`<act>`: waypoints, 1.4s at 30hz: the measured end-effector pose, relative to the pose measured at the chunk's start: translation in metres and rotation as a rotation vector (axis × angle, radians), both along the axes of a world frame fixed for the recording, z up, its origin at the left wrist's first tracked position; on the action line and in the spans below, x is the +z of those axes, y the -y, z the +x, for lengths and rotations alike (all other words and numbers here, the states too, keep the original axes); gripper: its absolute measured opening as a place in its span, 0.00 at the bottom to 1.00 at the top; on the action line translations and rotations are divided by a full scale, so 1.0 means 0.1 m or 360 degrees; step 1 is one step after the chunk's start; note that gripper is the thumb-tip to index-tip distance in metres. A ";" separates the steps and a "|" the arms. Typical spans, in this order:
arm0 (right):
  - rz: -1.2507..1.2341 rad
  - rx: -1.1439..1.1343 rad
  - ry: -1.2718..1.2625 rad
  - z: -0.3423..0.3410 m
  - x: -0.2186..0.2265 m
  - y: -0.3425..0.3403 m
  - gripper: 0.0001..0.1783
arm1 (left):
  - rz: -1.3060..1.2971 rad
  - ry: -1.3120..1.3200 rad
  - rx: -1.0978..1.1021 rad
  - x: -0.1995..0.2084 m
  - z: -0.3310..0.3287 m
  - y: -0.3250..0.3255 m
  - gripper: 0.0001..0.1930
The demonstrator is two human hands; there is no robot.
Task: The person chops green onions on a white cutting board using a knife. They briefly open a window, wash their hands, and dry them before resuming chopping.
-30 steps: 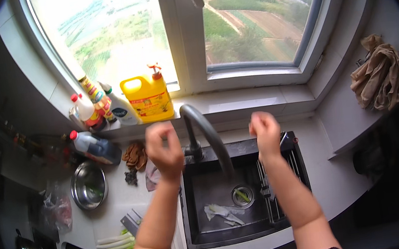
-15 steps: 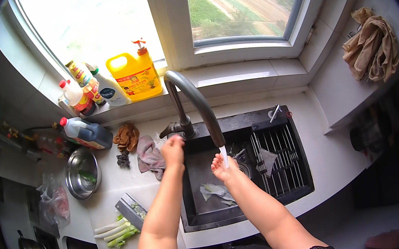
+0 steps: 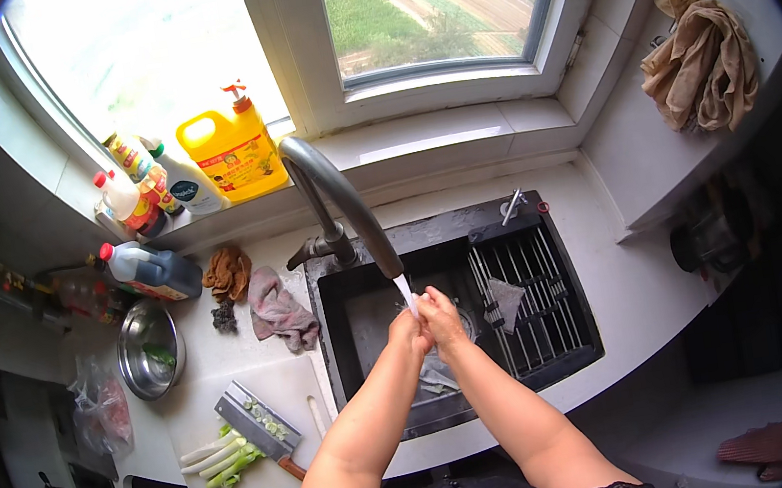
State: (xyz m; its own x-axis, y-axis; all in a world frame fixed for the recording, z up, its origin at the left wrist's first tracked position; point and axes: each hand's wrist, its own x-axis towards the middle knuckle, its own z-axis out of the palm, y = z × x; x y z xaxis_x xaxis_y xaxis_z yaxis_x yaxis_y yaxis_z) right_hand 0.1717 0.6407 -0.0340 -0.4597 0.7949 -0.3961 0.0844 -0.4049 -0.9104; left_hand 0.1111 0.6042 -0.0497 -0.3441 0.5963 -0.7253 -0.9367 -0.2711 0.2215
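Water (image 3: 404, 289) runs from the grey gooseneck faucet (image 3: 359, 211) onto my hands, which meet over the black sink (image 3: 362, 322). My left hand (image 3: 409, 331) is in the stream, its fingers mostly hidden by the water and the other hand. Pressed against it from the right, my right hand (image 3: 441, 319) has its fingers bent and closed on the left one. No separate object shows between them. Below my hands, pale wet scraps (image 3: 437, 377) lie on the sink bottom, partly covered by my right wrist.
A rack (image 3: 537, 299) covers the sink's right side. Left of the sink, a cutting board (image 3: 197, 403) bears a cleaver (image 3: 258, 421) and scallions (image 3: 222, 459). A steel bowl (image 3: 150, 350), cloths (image 3: 279, 308) and a dark-liquid jug (image 3: 153, 270) stand farther back. A yellow jug (image 3: 235, 161) is on the sill.
My left hand has left the faucet lever and come right and down into the stream, joining my right hand. The view has shifted, and the cleaver's handle now shows beside my left forearm.
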 end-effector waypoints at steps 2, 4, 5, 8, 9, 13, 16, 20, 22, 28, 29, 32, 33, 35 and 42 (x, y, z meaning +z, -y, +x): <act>-0.0085 0.0048 -0.0159 0.00 -0.08 -0.01 0.26 | -0.0048 0.0030 -0.0017 0.14 0.06 -0.04 0.04; 0.0206 0.0244 0.0310 -0.01 -0.06 -0.08 0.26 | -0.0138 -0.0031 -0.0027 0.18 0.06 -0.01 0.03; 0.0350 0.0352 0.0539 -0.03 -0.01 -0.10 0.26 | -0.0197 -0.0102 -0.0077 0.13 0.04 0.05 0.03; 0.0595 0.0423 0.0817 -0.01 -0.10 -0.09 0.17 | -0.0493 -0.0541 -0.0464 0.14 -0.10 0.20 0.11; 0.0660 0.0333 0.0889 0.00 -0.21 -0.08 0.16 | -0.0610 -0.0724 -0.0637 0.16 -0.15 0.24 0.15; 0.0692 0.0597 0.0955 0.02 -0.17 -0.10 0.11 | -0.1270 -0.1435 -0.0219 0.25 -0.64 0.35 0.42; 0.0739 0.0565 0.0958 0.08 -0.07 -0.13 0.11 | -0.1447 -0.1868 0.0101 0.23 -1.26 0.42 0.46; 0.0881 0.0387 0.0859 0.18 -0.07 -0.08 0.09 | -0.1416 -0.1897 0.0240 0.66 -1.43 0.55 0.41; 0.0731 0.0417 0.0820 0.21 -0.12 -0.12 0.08 | -0.1354 -0.2040 0.0186 0.61 -1.37 0.57 0.41; 0.0232 0.0716 0.0276 0.22 0.46 -0.18 0.08 | -0.0843 -0.2097 -0.0102 0.79 -0.97 0.85 0.35; 0.0113 0.0729 0.0067 0.27 0.68 -0.23 0.08 | -0.0587 -0.1887 -0.0188 1.04 -0.80 0.88 0.33; -0.0119 0.0748 -0.0305 0.44 1.43 -0.23 0.08 | 0.0169 -0.1324 -0.0338 1.58 -0.37 1.09 0.25; -0.0217 0.0736 -0.0465 0.48 1.43 -0.21 0.09 | 0.0450 -0.1196 -0.0337 1.47 -0.31 1.17 0.22; -0.0716 0.0706 -0.0786 0.60 1.16 -0.21 0.10 | 0.0460 -0.0792 -0.0444 1.23 -0.08 1.11 0.18; 0.0744 0.0545 0.0859 0.80 0.33 0.21 0.14 | -0.0895 -0.1984 -0.1206 -0.01 0.18 0.82 0.20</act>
State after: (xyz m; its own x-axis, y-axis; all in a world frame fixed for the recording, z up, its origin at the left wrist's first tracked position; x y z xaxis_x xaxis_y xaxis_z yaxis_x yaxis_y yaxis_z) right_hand 0.2515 0.6195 -0.0011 -0.5483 0.7830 -0.2936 0.6133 0.1379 -0.7777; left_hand 0.1294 0.5218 -0.0504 -0.6315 0.6625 -0.4028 0.0334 0.5423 0.8395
